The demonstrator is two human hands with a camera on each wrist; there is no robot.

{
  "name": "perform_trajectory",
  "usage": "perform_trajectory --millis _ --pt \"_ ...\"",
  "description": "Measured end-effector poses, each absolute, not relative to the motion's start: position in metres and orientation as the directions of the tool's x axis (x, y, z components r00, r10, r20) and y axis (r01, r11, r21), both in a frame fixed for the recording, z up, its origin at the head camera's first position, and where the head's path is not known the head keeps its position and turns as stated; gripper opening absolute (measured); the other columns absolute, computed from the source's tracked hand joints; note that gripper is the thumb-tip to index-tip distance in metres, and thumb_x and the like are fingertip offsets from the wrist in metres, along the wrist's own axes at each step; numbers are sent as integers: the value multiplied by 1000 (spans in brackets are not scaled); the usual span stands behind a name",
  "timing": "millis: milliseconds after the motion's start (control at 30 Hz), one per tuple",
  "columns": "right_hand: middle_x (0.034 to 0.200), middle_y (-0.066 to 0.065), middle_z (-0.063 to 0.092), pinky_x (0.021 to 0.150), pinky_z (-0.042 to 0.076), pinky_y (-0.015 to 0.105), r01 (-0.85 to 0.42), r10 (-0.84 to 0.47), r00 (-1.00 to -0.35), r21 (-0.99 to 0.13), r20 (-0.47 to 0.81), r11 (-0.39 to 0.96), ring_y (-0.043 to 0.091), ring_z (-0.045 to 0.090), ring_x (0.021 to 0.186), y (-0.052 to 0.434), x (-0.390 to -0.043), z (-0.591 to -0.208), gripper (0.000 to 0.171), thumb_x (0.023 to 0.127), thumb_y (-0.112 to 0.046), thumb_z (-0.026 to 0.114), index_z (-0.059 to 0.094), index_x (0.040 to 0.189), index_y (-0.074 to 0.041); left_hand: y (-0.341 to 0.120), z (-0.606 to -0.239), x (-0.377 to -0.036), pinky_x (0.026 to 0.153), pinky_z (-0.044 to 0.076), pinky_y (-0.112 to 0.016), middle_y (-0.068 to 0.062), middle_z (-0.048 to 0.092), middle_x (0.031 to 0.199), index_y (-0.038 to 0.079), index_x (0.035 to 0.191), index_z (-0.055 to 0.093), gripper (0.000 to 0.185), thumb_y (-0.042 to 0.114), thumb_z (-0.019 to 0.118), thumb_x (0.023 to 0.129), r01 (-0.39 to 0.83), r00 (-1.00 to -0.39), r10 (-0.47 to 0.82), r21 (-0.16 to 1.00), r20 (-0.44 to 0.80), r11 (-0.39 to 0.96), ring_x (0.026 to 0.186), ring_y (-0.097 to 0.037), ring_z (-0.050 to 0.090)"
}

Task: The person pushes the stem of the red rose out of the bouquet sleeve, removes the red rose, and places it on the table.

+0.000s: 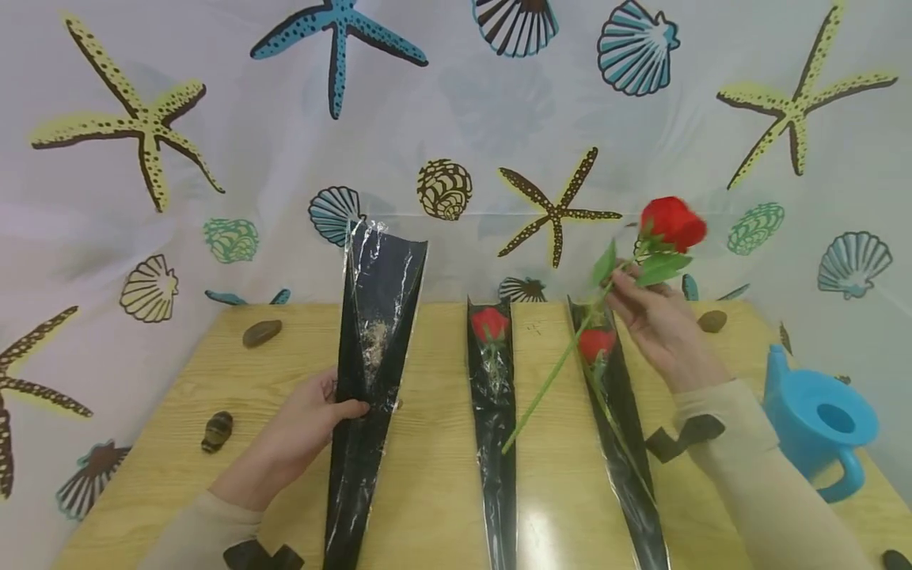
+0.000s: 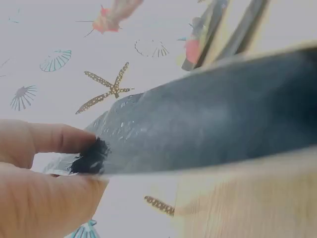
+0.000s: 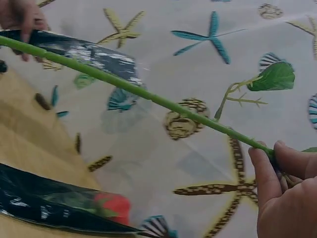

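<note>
Head view: right hand (image 1: pixel 659 328) pinches rose (image 1: pixel 671 223); left hand (image 1: pixel 302 431) clasps black sleeve (image 1: pixel 370 348).

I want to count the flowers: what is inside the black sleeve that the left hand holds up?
No rose shows inside the black sleeve gripped by the left hand; only pale specks on its clear front. Its narrow lower part is opaque, so that stays hidden.

Bright, even light fills all views, with only faint shadows under the hands and glare on the bench (image 1: pixel 549 526) between them. The head view bows outward at its edges. The left wrist view is heavily motion-blurred; the right wrist view is soft throughout.
</note>
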State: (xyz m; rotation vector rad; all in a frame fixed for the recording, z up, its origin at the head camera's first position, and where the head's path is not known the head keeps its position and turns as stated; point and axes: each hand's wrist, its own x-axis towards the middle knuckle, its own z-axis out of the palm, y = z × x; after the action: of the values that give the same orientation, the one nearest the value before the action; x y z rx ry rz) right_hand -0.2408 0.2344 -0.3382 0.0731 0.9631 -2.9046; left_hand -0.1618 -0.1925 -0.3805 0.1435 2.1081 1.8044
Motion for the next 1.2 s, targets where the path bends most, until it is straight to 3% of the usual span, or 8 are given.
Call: perform_trajectory --millis 100,200,333,500,633,767,1033,1200 --pt "120 12 56 98 45 36 205 -168 -978 -718 -123 -665 24 65 107 203 -238 -358 40 96 13 52 45 135 1 -188 -381 -173 97 47 -41 -19 52 140 -1 150 30 59 -8 45 94 -210 -903 377 977 -208 37 123 -29 54" --pt "134 19 44 98 45 36 272 -255 -955 -797 -154 -539 24 63 110 175 -236 -373 50 99 13 46 31 146 5 -186 -384 -184 99 45 -43 -22 46 144 1 154 19 69 -13 39 89 -280 -875 425 958 -231 -58 126 -32 51" --pt "145 25 34 98 46 36 340 -336 -921 -829 -198 -444 32 57 119 142 -234 -388 49 99 13 47 30 144 13 -189 -396 -194 99 45 -44 -24 42 146 5 157 9 78 -13 37 87 -338 -861 428 938 -276 -74 126 -33 51" --pt "136 30 44 96 47 40 387 -393 -888 -851 -240 -355 38 51 125 107 -233 -412 34 98 9 53 42 129 13 -197 -420 -204 94 47 -40 -24 50 137 0 154 14 71 -11 39 88 -360 -871 363 933 -332 -10 115 -29 58" --pt "134 28 44 98 46 44 391 -409 -877 -870 -254 -298 39 51 125 86 -234 -426 42 98 7 55 38 135 13 -204 -435 -209 92 46 -37 -23 48 136 -4 151 17 70 -10 43 87 -354 -882 318 934 -349 43 110 -25 57" --pt "140 27 40 100 43 46 420 -427 -859 -866 -282 -272 39 51 125 67 -236 -435 47 97 4 56 36 139 14 -214 -443 -214 90 45 -34 -23 43 140 -5 152 16 73 -9 45 85 -348 -894 272 934 -355 76 108 -23 55" --pt "127 29 49 99 44 47 508 -436 -827 -805 -356 -306 40 51 123 30 -233 -450 34 95 4 57 47 124 19 -234 -452 -218 91 44 -36 -25 37 140 -11 149 17 67 -4 43 87 -380 -901 145 906 -408 185 111 -27 50" --pt "135 29 42 102 42 48 515 -411 -836 -777 -363 -361 41 41 131 10 -232 -450 74 93 4 60 13 149 10 -232 -448 -218 103 37 -43 -30 31 145 -15 149 8 67 3 42 94 -394 -898 141 903 -418 169 126 -34 42"
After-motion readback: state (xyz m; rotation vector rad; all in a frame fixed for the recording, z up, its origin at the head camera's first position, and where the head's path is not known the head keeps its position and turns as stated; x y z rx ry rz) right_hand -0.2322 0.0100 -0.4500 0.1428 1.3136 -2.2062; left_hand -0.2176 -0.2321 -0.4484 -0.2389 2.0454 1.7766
